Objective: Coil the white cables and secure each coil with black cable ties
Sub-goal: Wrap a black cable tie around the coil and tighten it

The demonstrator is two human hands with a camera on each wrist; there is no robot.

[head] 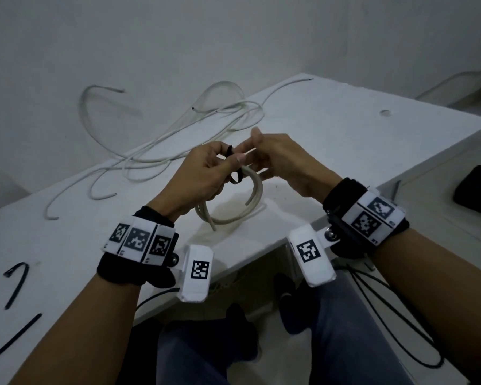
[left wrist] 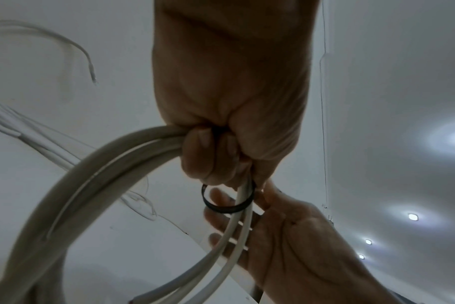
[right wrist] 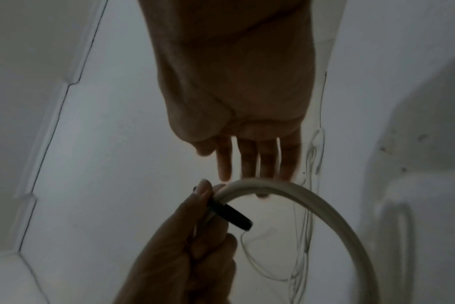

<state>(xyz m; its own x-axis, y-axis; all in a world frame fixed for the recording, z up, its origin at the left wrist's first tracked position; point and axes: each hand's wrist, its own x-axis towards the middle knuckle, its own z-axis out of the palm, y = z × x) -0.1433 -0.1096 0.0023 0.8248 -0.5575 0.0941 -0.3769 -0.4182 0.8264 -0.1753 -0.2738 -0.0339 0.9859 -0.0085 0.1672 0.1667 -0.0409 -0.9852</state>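
Black spare ties lie on our table's left edge. Our left hand clamps the white coil above the table, a black cable tie looped round it. Our right hand hovers beside it, fingers straight.

Cable tie ends behind fingers

Left hand clenched, right hand fingers straight.
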